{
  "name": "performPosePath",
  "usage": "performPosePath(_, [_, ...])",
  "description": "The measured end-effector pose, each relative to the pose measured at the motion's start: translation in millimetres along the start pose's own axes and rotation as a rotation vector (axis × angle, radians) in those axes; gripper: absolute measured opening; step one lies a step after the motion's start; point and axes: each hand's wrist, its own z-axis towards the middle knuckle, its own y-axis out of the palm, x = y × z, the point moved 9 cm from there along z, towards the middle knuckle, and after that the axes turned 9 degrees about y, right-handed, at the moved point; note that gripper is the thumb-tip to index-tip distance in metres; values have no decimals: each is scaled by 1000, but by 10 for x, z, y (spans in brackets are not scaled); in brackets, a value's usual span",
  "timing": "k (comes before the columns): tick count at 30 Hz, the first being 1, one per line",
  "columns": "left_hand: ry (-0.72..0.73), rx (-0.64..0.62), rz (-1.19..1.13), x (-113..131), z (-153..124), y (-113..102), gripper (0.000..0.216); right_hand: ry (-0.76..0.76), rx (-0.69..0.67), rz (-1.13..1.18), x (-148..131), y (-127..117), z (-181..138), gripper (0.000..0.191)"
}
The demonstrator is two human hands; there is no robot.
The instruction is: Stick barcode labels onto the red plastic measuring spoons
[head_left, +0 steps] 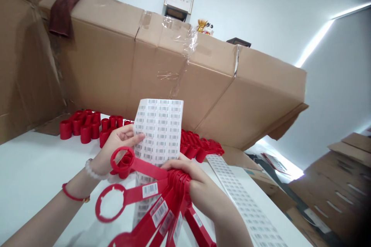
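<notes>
My left hand pinches the left edge of a sheet of barcode stickers, its thumb on the front. The sheet stands raised over the table, its lower part behind the red pieces. In my right hand is a fanned bunch of red plastic ring-ended straps. Several of them carry a white barcode sticker on the flat strip. The topmost strap shows no sticker on its visible side. My right fingers lie close to the sheet; whether they touch it I cannot tell.
Rows of red plastic pieces stand along the back of the white table, with more behind the sheet. Another long barcode sheet lies at the right. A cardboard wall encloses the back, and cardboard boxes stand right.
</notes>
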Motion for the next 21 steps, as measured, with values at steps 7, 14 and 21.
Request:
performPosePath(7, [165, 132, 65, 41, 6, -29, 28, 65, 57, 28, 34, 32, 3, 42])
performPosePath(14, [57, 24, -27, -67, -20, 97, 32, -13, -90, -32, 15, 94, 23, 35])
performPosePath(21, [-127, -77, -82, -175, -27, 184, 23, -102, -246, 0, -102, 254, 18, 31])
